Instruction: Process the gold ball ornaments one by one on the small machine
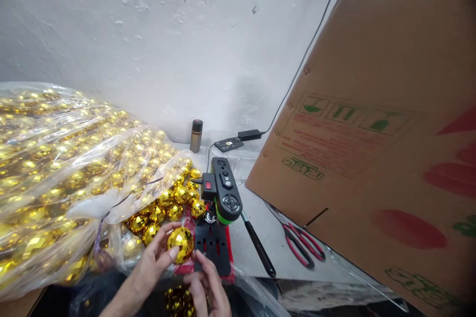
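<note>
A shiny gold mirrored ball [180, 245] is held by my left hand [151, 261], thumb on its near side and fingers behind it. Just right of the ball, my right hand [210, 285] has its fingers apart, with an index fingertip close to the ball's edge. Loose gold balls [175, 212] spill from the opening of a big clear plastic bag [122, 156] on the left. A small black machine [226, 190] with a red switch stands behind its slotted black base plate [212, 245], just beyond my right hand. More gold balls [180, 302] show below my hands.
A large cardboard box [357, 133] leans over the right side. Red-handled scissors [303, 245] and a black-handled tool [260, 250] lie on the grey table [256, 203]. By the wall stand a dark-capped bottle [196, 136] and a black power adapter [250, 135] with a cable.
</note>
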`<control>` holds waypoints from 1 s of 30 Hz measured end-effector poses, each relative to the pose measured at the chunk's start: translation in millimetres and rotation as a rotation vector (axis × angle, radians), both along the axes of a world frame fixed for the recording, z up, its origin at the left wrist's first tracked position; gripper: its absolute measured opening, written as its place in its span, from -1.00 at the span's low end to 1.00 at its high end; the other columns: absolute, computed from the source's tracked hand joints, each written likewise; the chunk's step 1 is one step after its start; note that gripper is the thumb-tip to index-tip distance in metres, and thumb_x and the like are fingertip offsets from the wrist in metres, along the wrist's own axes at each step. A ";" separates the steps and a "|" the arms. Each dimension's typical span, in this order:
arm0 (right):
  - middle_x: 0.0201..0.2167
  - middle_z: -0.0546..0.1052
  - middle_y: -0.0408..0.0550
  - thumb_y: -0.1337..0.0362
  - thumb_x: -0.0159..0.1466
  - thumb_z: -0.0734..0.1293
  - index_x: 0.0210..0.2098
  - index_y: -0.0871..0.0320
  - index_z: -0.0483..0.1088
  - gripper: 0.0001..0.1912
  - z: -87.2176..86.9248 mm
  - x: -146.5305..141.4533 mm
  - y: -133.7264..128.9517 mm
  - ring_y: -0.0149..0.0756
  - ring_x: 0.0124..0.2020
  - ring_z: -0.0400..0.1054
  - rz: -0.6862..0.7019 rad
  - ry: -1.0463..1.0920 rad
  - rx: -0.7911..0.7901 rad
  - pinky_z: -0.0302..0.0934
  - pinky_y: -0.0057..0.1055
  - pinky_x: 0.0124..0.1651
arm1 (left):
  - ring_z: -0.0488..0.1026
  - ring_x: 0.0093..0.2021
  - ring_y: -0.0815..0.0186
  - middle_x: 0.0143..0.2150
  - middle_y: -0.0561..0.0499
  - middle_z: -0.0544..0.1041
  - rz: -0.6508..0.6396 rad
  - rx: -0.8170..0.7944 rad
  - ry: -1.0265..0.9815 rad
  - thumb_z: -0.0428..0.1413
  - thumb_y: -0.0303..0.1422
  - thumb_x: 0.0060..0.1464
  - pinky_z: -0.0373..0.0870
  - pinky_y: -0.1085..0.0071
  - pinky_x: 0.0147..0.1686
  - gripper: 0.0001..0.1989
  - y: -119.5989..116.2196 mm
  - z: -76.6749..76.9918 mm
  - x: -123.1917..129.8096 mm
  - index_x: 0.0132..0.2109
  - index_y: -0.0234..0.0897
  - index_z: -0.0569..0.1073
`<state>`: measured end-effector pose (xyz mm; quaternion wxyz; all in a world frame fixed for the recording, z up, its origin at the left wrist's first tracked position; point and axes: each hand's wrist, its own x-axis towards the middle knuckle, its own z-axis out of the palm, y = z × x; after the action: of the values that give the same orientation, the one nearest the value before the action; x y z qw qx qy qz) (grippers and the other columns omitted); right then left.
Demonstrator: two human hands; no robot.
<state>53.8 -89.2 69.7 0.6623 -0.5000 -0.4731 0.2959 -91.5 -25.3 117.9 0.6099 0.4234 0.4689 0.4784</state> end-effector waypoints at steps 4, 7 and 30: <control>0.06 0.69 0.10 0.06 0.47 0.36 0.08 0.00 0.66 -0.68 3.1 11.7 1.0 -0.20 -0.13 0.68 -0.041 -0.143 0.055 0.58 -0.45 -0.17 | 0.66 0.11 -0.06 0.01 -0.13 0.73 0.154 -0.235 -0.359 0.48 0.01 -0.07 0.58 0.12 0.17 -0.37 -33.2 -25.9 39.0 0.08 -0.20 0.61; 0.05 0.70 0.06 0.11 0.49 0.34 0.08 -0.01 0.66 -0.70 -1.1 23.9 -0.4 -0.17 0.04 0.66 -0.072 -0.225 0.058 0.57 -0.39 0.04 | 0.69 0.08 -0.06 -0.05 -0.13 0.75 0.228 -0.356 -0.530 0.51 -0.13 -0.07 0.62 0.10 0.15 -0.51 -41.4 -41.1 61.6 -0.02 -0.24 0.65; 0.12 0.67 0.07 0.01 0.37 0.43 0.25 0.00 0.55 -0.50 -29.8 43.3 -23.7 -0.06 0.09 0.64 -0.144 -0.417 -0.015 0.56 -0.36 0.06 | 0.63 0.19 -0.18 0.00 -0.20 0.75 0.120 -0.498 -0.401 0.49 -0.17 -0.10 0.59 0.00 0.17 -0.42 -52.3 -66.1 65.5 0.10 -0.16 0.64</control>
<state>97.2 -112.9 39.9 0.5660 -0.5878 -0.5606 0.1414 -25.9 -77.6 51.8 0.7455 0.1302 0.4664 0.4581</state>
